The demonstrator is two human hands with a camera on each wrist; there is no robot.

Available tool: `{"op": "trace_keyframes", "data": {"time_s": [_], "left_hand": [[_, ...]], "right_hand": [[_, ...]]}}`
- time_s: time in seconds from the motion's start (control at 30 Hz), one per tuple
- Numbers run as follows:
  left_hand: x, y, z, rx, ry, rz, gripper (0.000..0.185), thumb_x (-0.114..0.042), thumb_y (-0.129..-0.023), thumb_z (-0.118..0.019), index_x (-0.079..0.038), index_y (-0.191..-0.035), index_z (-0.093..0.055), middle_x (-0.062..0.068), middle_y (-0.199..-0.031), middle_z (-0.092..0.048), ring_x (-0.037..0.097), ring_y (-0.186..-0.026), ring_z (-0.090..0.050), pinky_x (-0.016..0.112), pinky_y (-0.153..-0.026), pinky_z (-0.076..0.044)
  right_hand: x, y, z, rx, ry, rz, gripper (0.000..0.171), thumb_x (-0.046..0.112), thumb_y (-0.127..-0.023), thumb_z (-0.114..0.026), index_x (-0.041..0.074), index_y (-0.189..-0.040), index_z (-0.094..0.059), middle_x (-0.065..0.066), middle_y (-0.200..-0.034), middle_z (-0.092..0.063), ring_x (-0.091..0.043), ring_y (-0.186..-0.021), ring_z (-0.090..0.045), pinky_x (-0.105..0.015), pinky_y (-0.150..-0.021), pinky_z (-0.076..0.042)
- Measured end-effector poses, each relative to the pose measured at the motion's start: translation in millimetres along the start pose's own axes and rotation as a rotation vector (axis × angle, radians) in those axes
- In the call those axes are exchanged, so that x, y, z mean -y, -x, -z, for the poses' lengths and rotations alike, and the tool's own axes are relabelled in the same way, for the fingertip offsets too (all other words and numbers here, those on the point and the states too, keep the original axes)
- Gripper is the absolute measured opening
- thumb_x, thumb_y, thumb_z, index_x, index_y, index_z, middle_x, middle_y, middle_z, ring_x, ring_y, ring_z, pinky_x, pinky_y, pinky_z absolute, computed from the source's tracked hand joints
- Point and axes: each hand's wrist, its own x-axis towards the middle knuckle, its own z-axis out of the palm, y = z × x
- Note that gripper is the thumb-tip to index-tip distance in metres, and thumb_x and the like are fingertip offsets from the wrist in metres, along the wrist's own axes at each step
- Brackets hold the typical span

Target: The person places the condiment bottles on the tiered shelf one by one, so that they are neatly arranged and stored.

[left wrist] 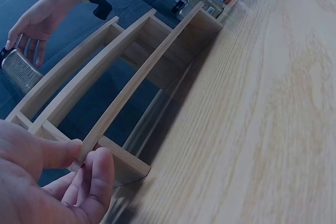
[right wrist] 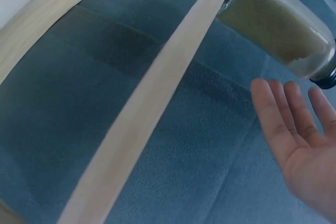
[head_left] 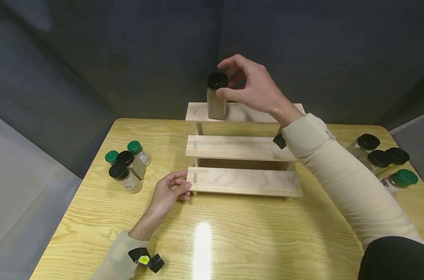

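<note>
Right hand: the right hand [head_left: 254, 87] hovered at the black cap of the spice jar [head_left: 217, 97], fingers spread; in the right wrist view the palm lay open and just off the glass, so it gripped nothing.
Jar's place: it stood upright on the top step of the wooden tiered rack [head_left: 241, 181], toward that step's left end, at the table's far edge.
Left hand: the left hand [head_left: 170, 190] pinched the near-left corner of the lowest step, thumb on top and fingers curled beneath, bracing the rack.
Doing it well: I'd judge the jar needed to sit flat and back from the step's front edge before the fingers cleared straight up, with the left hand's brace kept firm so nothing rocked.
Jar contents: pale tan powder filled most of the clear body under the black cap.
Left cluster [head_left: 127, 167]: four jars near the table's left edge, two green-capped and two black-capped, with light contents.
Right cluster [head_left: 383, 161]: four more jars by the right edge, three black caps and one green; their contents were hard to tell.
Table [head_left: 250, 237]: light wood grain, glare near the front edge.
</note>
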Motion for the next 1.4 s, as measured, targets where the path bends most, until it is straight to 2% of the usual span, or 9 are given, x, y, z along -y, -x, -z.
{"op": "trace_keyframes", "data": {"time_s": [0.27, 0.57, 0.77, 1.13, 1.4], "left_hand": [[-0.3, 0.7, 2.7, 0.006, -0.001, 0.003, 0.043, 0.008, -0.105, -0.067, 0.011, -0.147, -0.056, 0.015, -0.106, -0.066, 0.018, -0.083, -0.07, 0.024, -0.073, -0.065], [-0.1, 1.4, 6.4, 0.008, 0.019, 0.006, 0.044, 0.009, -0.105, -0.066, 0.011, -0.148, -0.055, 0.014, -0.105, -0.066, 0.019, -0.083, -0.07, 0.024, -0.074, -0.065], [-0.3, 1.3, 8.3, 0.009, 0.019, 0.004, 0.044, 0.009, -0.106, -0.066, 0.011, -0.148, -0.055, 0.014, -0.105, -0.066, 0.019, -0.083, -0.07, 0.024, -0.074, -0.065], [0.7, 1.3, 11.5, 0.002, 0.012, -0.001, 0.046, 0.01, -0.105, -0.066, 0.012, -0.149, -0.054, 0.014, -0.106, -0.065, 0.017, -0.083, -0.069, 0.025, -0.074, -0.065], [2.3, 2.7, 13.3, 0.004, 0.015, 0.003, 0.045, 0.01, -0.106, -0.065, 0.011, -0.149, -0.054, 0.013, -0.105, -0.066, 0.017, -0.082, -0.069, 0.025, -0.074, -0.065]], "right_hand": [[-2.3, 16.2, 14.7, -0.061, -0.036, -0.054, 0.055, 0.029, -0.095, -0.086, 0.011, -0.143, -0.067, -0.006, -0.127, -0.068, -0.02, -0.111, -0.063, -0.035, -0.093, -0.056], [-10.9, 47.3, 38.6, -0.137, -0.018, -0.094, 0.052, 0.027, -0.096, -0.086, 0.015, -0.144, -0.068, -0.004, -0.128, -0.068, -0.019, -0.113, -0.064, -0.031, -0.093, -0.056], [-15.8, 74.1, 57.6, -0.185, -0.013, -0.126, 0.05, 0.023, -0.096, -0.086, 0.021, -0.143, -0.069, -0.004, -0.13, -0.068, -0.019, -0.114, -0.064, -0.026, -0.092, -0.054], [-29.0, 127.0, 92.7, -0.273, 0.034, -0.2, 0.048, 0.016, -0.098, -0.083, 0.019, -0.144, -0.07, -0.001, -0.13, -0.069, -0.014, -0.115, -0.064, -0.016, -0.088, -0.049], [-38.0, 170.2, 110.8, -0.367, 0.146, -0.209, 0.048, 0.011, -0.1, -0.081, 0.016, -0.146, -0.069, 0.01, -0.128, -0.068, -0.005, -0.115, -0.061, -0.014, -0.089, -0.045]]}}
